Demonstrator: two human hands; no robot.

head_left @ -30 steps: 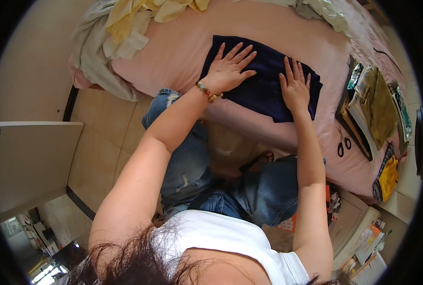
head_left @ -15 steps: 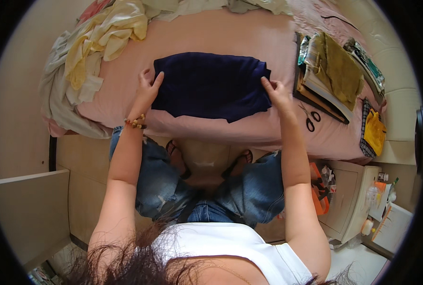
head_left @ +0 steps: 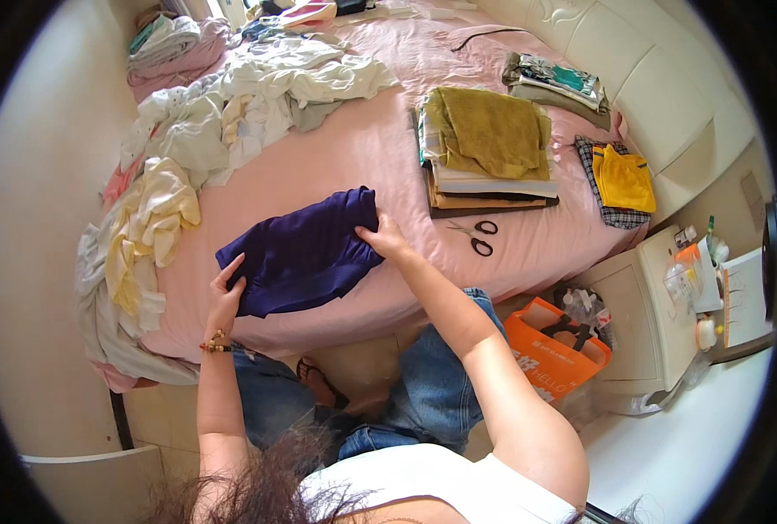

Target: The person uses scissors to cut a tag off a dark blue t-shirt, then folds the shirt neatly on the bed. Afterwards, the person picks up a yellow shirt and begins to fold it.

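Folded navy cloth (head_left: pixel 305 253), under flat palms a second ago, is now gripped.
Left hand (head_left: pixel 224 299) and right hand (head_left: pixel 388 236) close on opposite ends; its surface looks lightly rumpled.

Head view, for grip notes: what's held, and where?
A folded dark-blue cloth: the left hand grips its left end, the right hand its right end.

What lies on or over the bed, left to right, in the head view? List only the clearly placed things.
Crumpled pale-yellow cloth → folded dark-blue cloth → black-handled metal scissors → folded bright-yellow cloth.
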